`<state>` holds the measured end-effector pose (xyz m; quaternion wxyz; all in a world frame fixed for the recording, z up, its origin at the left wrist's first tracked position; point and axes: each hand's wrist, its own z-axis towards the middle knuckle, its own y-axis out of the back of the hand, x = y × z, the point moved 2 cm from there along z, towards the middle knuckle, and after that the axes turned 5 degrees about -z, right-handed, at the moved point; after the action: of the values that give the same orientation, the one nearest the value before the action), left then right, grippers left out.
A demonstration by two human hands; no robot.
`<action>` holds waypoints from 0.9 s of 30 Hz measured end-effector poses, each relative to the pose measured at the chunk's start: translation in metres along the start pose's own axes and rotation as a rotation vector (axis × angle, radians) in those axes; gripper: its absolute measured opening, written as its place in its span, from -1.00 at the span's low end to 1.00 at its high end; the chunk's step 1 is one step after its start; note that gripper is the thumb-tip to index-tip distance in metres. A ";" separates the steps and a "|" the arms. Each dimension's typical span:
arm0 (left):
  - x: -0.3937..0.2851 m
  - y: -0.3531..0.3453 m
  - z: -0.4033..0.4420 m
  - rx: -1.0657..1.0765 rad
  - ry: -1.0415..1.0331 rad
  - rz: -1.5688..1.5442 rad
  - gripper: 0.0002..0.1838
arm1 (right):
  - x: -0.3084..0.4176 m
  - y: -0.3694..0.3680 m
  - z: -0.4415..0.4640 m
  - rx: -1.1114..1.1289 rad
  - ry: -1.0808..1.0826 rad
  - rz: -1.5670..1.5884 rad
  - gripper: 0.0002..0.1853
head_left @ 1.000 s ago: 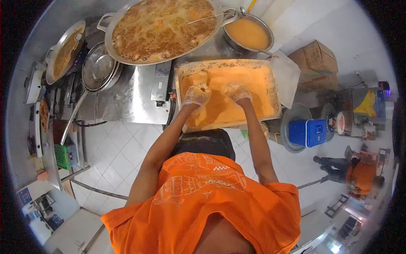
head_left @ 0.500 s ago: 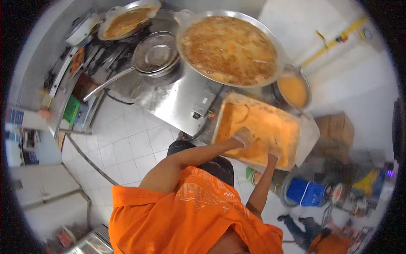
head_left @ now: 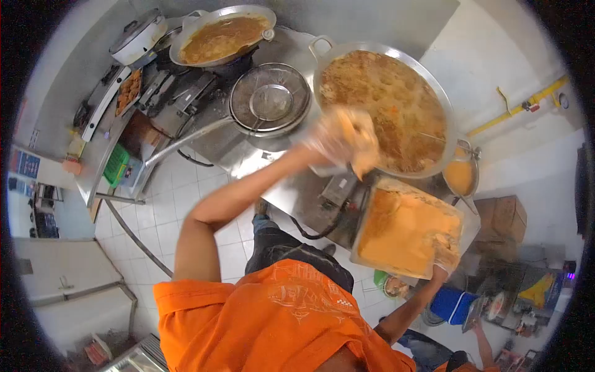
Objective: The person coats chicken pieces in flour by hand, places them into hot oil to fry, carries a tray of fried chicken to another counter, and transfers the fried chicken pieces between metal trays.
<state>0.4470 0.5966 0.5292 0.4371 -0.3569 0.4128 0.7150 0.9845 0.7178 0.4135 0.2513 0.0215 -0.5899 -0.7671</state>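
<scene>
My left hand (head_left: 325, 139), in a clear glove and smeared by motion, is raised beside the large wok (head_left: 447, 118). It is closed on a coated chicken piece (head_left: 365, 146), as it looks, with a pointed end hanging down. Brown oil bubbles in the wok, pale foam on top. Below the wok stands a rectangular metal tray (head_left: 392, 270) of orange-yellow flour (head_left: 396, 235). At the tray's right end is my gloved right hand (head_left: 447, 260), against a flour-covered lump (head_left: 441, 243). Its fingers are partly hidden, and whether they grip the lump is unclear.
A long-handled round strainer (head_left: 271, 99) lies on the steel counter (head_left: 248, 152). A second wok (head_left: 223, 37) of oil stands at the back left. Right of the large wok is a pot of orange liquid (head_left: 460, 177). Cardboard boxes (head_left: 501, 217) stand right; another person's arm (head_left: 483, 344) shows lower right.
My left hand has come up out of the tray towards the wok, now holding a coated chicken piece. My right hand stays at the tray's right end. The view has shifted.
</scene>
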 end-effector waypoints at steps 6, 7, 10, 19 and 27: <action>0.146 0.387 0.055 0.036 -0.005 0.827 -0.68 | 0.256 -0.048 0.015 -0.094 -0.077 -0.005 -0.61; 0.177 0.440 0.054 -0.026 -0.038 1.047 -0.63 | 0.297 -0.061 0.020 -0.101 -0.078 -0.003 -0.62; 0.300 0.585 0.092 -0.106 0.250 1.061 -0.57 | 0.418 -0.090 0.043 -0.103 -0.064 0.000 -0.64; 0.431 0.757 0.127 -0.140 0.840 1.006 -0.69 | 0.731 -0.173 0.205 0.047 0.227 0.142 -0.68; 0.472 0.855 0.128 -0.143 0.604 1.129 -0.63 | 0.948 -0.266 0.335 -0.129 0.870 0.070 -0.74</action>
<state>-0.5301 0.6307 0.4075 -0.1666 -0.2986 0.5934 0.7287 -0.0486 0.6749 0.5209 0.5027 0.3067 -0.3806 -0.7130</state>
